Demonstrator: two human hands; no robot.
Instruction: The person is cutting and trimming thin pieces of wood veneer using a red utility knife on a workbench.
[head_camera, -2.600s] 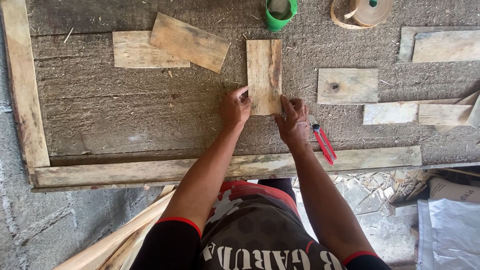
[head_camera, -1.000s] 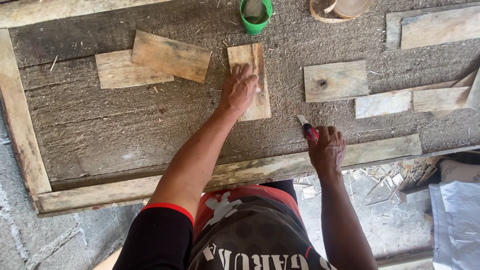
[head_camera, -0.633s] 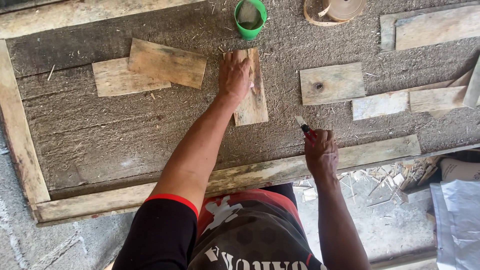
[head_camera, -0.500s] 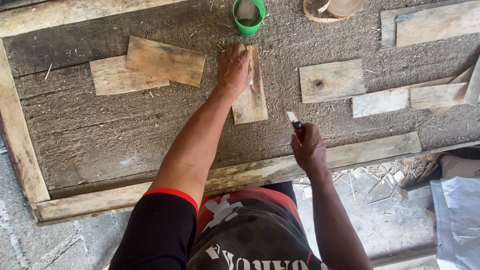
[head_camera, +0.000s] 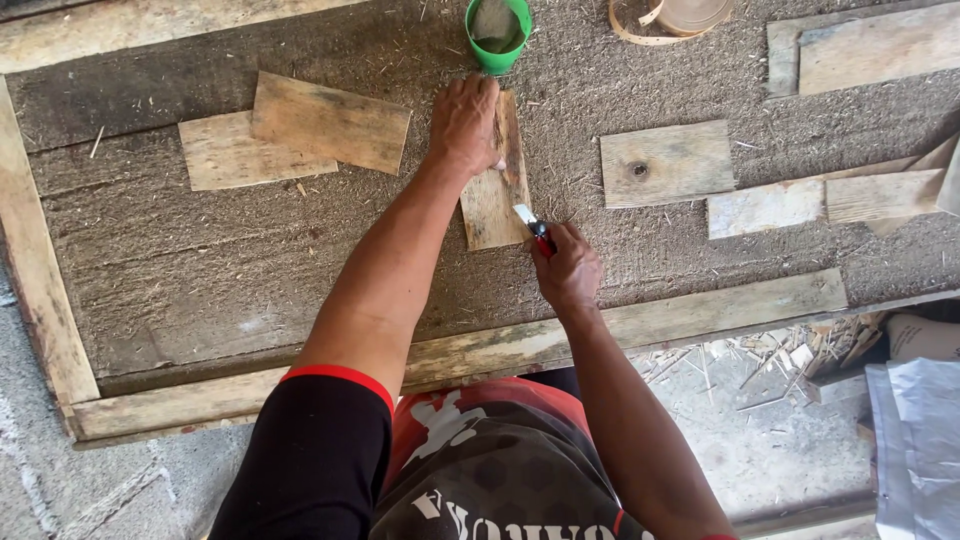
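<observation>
A small upright wooden board (head_camera: 492, 205) lies on the rough wooden worktable (head_camera: 200, 290). My left hand (head_camera: 463, 122) presses flat on the upper part of this board, fingers reaching toward a green cup. My right hand (head_camera: 566, 270) grips a red-handled utility knife (head_camera: 532, 229), whose blade tip rests at the board's lower right edge.
A green cup (head_camera: 497, 32) stands just beyond the board. Two overlapping boards (head_camera: 300, 135) lie to the left; a knotted board (head_camera: 668, 163) and several more pieces (head_camera: 820, 195) lie to the right. A tape roll (head_camera: 675, 15) sits at the top. Wood scraps litter the floor (head_camera: 770, 360).
My right hand picked up the red knife from the table's right side and brought it left to the board's edge. My left hand slid up the board and stayed pressing it.
</observation>
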